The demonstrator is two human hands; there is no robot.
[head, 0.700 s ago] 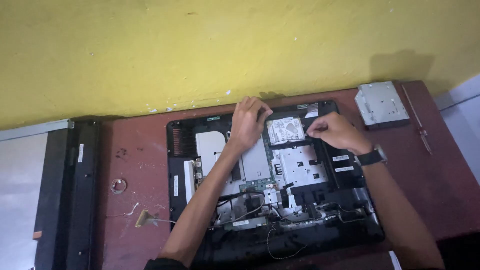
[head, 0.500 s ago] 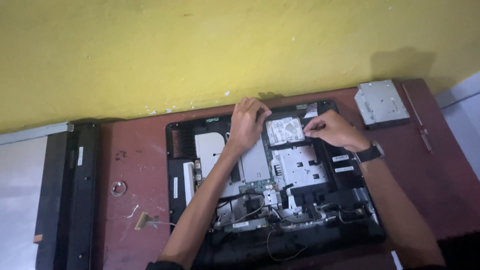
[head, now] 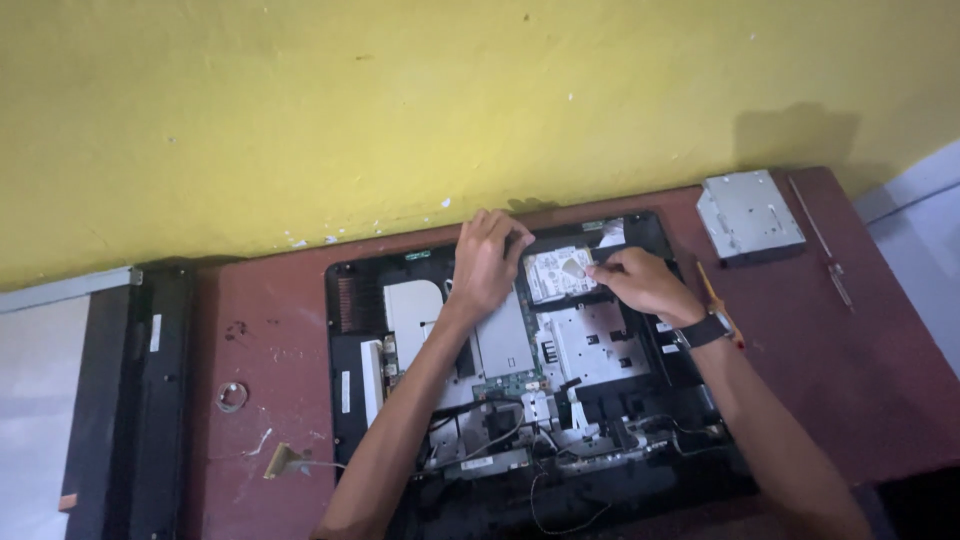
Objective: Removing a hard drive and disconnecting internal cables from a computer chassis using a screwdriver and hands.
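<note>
1. A black panel (head: 140,400) lies flat at the far left of the desk (head: 270,330), with a pale sheet beside it at the frame edge.
2. A small ring (head: 231,397) and a tan ribbon cable (head: 285,460) lie on the desk between the panel and the computer.
3. The opened computer (head: 345,300), back cover off, lies flat in the middle of the desk, showing metal shields, a circuit board (head: 510,385) and loose wires along its near edge.
4. The left hand (head: 487,262) rests curled, fingers bent down, on the far edge of the computer, just left of the drive; whether it grips anything I cannot tell.
5. The drive (head: 556,274), a silver hard disk, sits in its bay at the far middle of the computer, between the two hands.
6. The right hand (head: 640,283), watch on the wrist, has its fingers pinched together at the drive's right edge, touching it.
7. A grey optical drive (head: 750,212) lies at the far right of the desk, well apart, with a thin rod (head: 820,240) beside it.
</note>
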